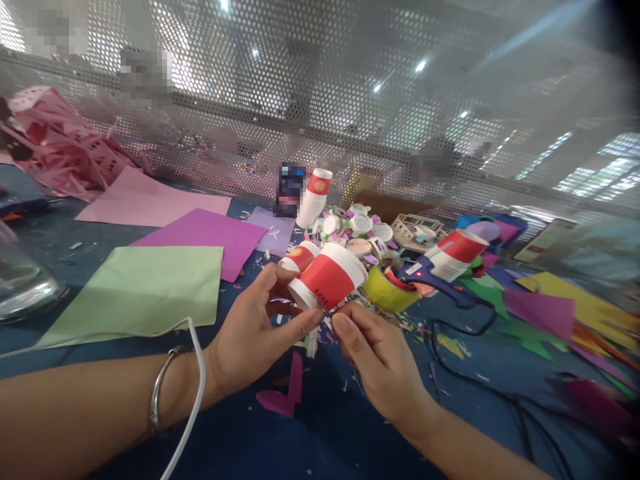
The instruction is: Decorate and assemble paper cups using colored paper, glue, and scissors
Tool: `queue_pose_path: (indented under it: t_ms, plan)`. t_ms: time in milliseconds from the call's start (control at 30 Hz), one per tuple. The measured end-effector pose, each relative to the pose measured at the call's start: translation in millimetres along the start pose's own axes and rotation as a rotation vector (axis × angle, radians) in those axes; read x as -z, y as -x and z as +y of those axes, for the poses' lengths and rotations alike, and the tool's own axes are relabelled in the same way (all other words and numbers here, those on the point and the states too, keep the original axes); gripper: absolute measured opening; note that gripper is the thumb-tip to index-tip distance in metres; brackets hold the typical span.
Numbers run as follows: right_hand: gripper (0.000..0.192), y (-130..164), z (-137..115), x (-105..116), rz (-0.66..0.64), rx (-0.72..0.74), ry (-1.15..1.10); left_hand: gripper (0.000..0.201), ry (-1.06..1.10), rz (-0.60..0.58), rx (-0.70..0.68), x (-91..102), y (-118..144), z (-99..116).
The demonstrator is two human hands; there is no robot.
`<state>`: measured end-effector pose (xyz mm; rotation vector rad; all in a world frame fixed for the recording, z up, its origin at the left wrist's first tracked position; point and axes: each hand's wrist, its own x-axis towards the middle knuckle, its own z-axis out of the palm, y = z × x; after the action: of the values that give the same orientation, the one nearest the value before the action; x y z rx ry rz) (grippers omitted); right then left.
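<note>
In the middle of the view, my left hand (255, 327) grips a red and white paper cup (327, 277) near its base. The cup is tilted, its rim toward the upper right, with small dark lettering on its side. Just below it, my right hand (375, 353) is closed in a pinch, thumb against curled fingers at the cup's lower side. What sits between those fingertips is too small or hidden to name. Another red and white paper cup (300, 255) shows partly behind the held one.
A blue glue gun (435, 283) lies by stacked cups (457, 253), a black cable trailing right. Behind are cut cup pieces (360, 230) and a phone (290, 190). Green paper (145, 287) and pink strips (70, 143) lie left. A white cord (197, 373) crosses my left wrist.
</note>
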<state>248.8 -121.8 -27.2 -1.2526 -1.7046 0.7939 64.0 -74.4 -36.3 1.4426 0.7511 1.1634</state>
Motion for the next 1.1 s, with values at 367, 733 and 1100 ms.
queue_pose_path:
  t_ms: [367, 733, 1100]
  plan:
    - [0.037, -1.2, 1.5, -0.3, 0.009, -0.009, 0.001, 0.037, 0.065, 0.030, 0.017, 1.0, -2.2, 2.9]
    - [0.039, -1.6, -0.3, -1.0, 0.024, 0.020, 0.055, 0.035, 0.052, 0.027, 0.003, -1.5, 1.3, -0.4]
    - [0.038, -0.7, 0.1, 0.5, -0.010, -0.055, -0.024, 0.030, 0.226, -0.008, 0.126, 1.1, -1.3, 2.2]
